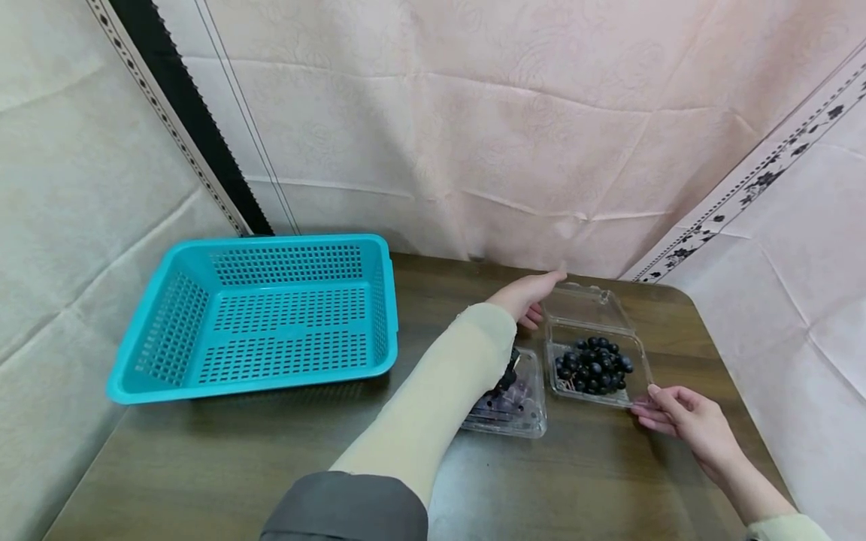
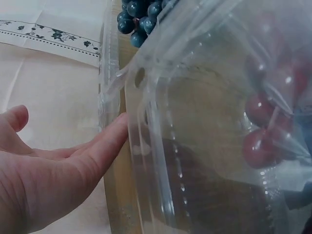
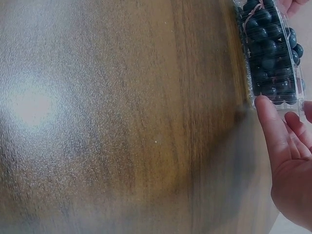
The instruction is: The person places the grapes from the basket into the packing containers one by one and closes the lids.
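A clear plastic clamshell box (image 1: pixel 629 400) with its lid folded back holds dark grapes (image 1: pixel 595 364). At its near right corner my right hand (image 1: pixel 690 421) pinches the edge, thumb above and fingers below; in the right wrist view the index fingertip lies against the box's bottom edge. My left hand (image 1: pixel 531 297) is by the left side of the folded-back lid (image 1: pixel 585 306), fingers extended. In the left wrist view its straight fingertips (image 2: pixel 119 124) are at the clear plastic edges. A second clear box (image 1: pixel 534 428) with reddish-purple grapes is partly hidden under my left sleeve.
A turquoise plastic basket (image 1: pixel 389 300) with perforated sides stands to the left on the wooden table (image 1: pixel 223 458). Part of a dark bunch (image 1: pixel 506 379) shows over the second box beside my left sleeve. Pale patterned cloth (image 1: pixel 440 135) hangs along the table's back and sides.
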`<act>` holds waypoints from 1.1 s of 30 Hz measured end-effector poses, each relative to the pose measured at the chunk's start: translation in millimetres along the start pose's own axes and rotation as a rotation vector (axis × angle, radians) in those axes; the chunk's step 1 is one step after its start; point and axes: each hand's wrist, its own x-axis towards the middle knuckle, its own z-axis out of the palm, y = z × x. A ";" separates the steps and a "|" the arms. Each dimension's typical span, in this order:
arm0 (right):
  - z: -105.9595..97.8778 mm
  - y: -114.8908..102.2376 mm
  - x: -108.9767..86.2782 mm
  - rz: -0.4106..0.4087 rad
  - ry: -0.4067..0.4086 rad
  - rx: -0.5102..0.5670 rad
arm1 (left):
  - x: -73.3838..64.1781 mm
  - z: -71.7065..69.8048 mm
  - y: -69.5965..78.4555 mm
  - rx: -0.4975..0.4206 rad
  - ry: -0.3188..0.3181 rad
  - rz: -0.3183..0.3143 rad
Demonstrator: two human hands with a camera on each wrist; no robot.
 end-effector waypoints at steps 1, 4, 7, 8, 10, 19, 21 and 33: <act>0.2 -0.2 0.5 -0.001 0.001 -0.003 | -1.7 0.5 1.2 -0.009 0.002 -0.003; 0.7 -0.8 1.4 0.002 0.002 -0.013 | -5.8 1.9 4.5 -0.045 0.010 -0.017; 0.7 -1.1 1.3 0.002 -0.002 -0.014 | -7.7 3.0 6.7 -0.089 0.017 -0.013; 0.6 -1.3 1.1 0.001 -0.002 -0.013 | -7.7 3.3 7.0 -0.101 0.016 -0.007; 0.3 -1.5 0.7 -0.003 -0.004 -0.011 | -8.0 3.9 7.4 -0.116 0.011 0.010; -0.9 -1.0 0.2 -0.002 -0.013 -0.015 | -7.8 6.0 5.8 -0.133 0.018 0.087; -1.1 -0.7 0.6 -0.005 -0.017 -0.004 | -6.8 6.6 5.5 -0.135 0.025 0.096; -0.4 -2.0 1.8 -0.004 -0.012 0.004 | -2.4 10.0 8.7 -0.071 0.028 0.140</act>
